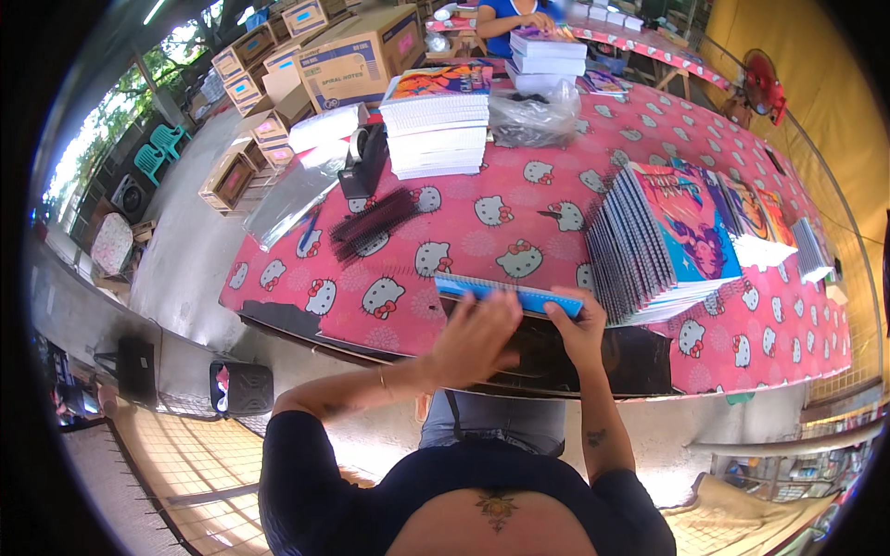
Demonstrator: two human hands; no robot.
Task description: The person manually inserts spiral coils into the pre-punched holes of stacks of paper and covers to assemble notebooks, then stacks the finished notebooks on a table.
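Blue-edged spiral notebook (pixel 508 295) | gripped by left hand (pixel 475 338) and right hand (pixel 579 326) | near table edge (pixel 278 315) | finished fanned notebook stack (pixel 649 246) right, unbound stack (pixel 438 125) far.

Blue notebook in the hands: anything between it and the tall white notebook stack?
Head view: only bare pink cat-print tablecloth between the blue notebook and white stack; the black coils lie left.

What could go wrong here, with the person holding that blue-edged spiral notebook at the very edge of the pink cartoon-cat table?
1. The blue-edged spiral notebook, held by the left hand and right hand, sits at the edge of the pink cartoon-cat table; a loose grip might drop it.
2. The slanted row of colourful spiral notebooks beside the right hand could topple if bumped.
3. The loose black spiral coils might snag or roll off.
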